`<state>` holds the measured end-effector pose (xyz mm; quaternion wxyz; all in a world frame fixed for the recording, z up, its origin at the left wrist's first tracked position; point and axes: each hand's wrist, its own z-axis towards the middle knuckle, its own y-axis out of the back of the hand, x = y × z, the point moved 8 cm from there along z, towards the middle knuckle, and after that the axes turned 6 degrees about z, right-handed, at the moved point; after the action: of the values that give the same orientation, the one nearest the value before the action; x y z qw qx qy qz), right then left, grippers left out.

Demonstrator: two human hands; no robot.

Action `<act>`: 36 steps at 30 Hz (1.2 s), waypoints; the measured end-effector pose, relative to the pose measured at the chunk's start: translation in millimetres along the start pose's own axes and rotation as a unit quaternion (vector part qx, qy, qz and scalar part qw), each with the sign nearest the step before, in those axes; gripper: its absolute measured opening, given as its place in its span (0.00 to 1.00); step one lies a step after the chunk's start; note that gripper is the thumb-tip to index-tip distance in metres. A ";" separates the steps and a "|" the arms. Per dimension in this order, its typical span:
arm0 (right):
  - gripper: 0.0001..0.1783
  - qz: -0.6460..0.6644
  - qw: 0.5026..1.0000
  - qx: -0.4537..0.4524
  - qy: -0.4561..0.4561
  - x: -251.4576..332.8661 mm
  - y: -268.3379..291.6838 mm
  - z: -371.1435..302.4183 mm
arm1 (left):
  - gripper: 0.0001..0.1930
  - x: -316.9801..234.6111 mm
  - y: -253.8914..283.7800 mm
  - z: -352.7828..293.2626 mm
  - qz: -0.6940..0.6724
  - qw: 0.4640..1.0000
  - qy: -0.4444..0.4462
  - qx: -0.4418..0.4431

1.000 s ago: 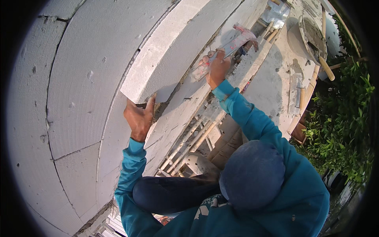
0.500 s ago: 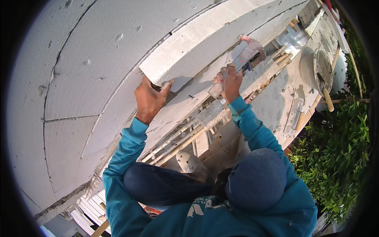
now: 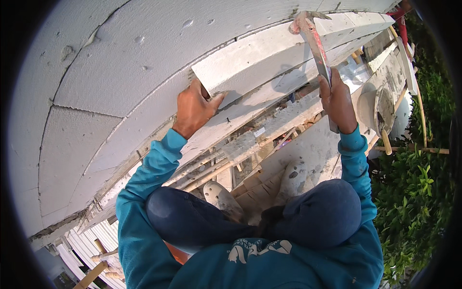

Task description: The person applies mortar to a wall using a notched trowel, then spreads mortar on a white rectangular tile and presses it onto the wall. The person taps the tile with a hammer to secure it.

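A long pale block (image 3: 250, 50) lies along the white wall, its near end toward me. My left hand (image 3: 196, 110) grips that end, thumb on the front side and fingers tucked behind the corner. My right hand (image 3: 338, 102) is wrapped round the handle of a hammer (image 3: 317, 45), which is worn and smeared with red. The hammer's head is raised, overlapping the block's upper face in view; I cannot tell whether it touches. Its shadow falls on the block's front side.
The white block wall (image 3: 144, 58) fills the left and top. Below are wooden scaffold poles (image 3: 207, 176) and planks. At right are a mortar-smeared bucket (image 3: 378, 108) with a wooden-handled tool (image 3: 386, 142) and green bushes (image 3: 409, 192). A person's red sleeve (image 3: 402, 26) shows at the far right.
My right hand has swung the hammer up and to the right, its head now over the block. My left hand stays at the block's end. The view has shifted, showing both knees.
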<state>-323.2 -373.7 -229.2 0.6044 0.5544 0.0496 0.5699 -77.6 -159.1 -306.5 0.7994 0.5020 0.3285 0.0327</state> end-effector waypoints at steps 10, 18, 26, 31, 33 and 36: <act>0.14 0.016 0.998 0.053 0.030 38.2 -2.4 -6.9 | 0.28 -1.3 -3.3 2.1 0.029 0.994 0.071 0.075; 0.18 0.021 0.991 0.106 0.083 58.1 -12.0 -25.8 | 0.24 -11.8 4.0 3.0 0.022 1.000 0.000 -0.004; 0.19 0.016 1.000 -0.001 0.010 -6.7 22.0 8.6 | 0.24 -25.0 6.9 1.8 -0.014 0.999 -0.047 -0.021; 0.18 -0.064 0.983 -0.162 -0.056 -75.0 48.4 51.5 | 0.24 -23.3 2.5 1.8 -0.013 1.000 -0.004 0.006; 0.19 0.002 0.984 -0.083 -0.160 -114.9 49.4 74.2 | 0.23 -23.3 1.6 0.7 -0.028 1.000 0.006 0.013; 0.19 0.096 0.971 -0.085 -0.201 -144.1 46.9 76.9 | 0.23 -20.0 -0.4 0.9 -0.046 0.998 0.028 0.020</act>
<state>-349.6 -540.5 -248.3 0.5894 0.6068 -0.1749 0.5038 -92.8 -167.6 -296.7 0.7802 0.5013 0.3741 0.0037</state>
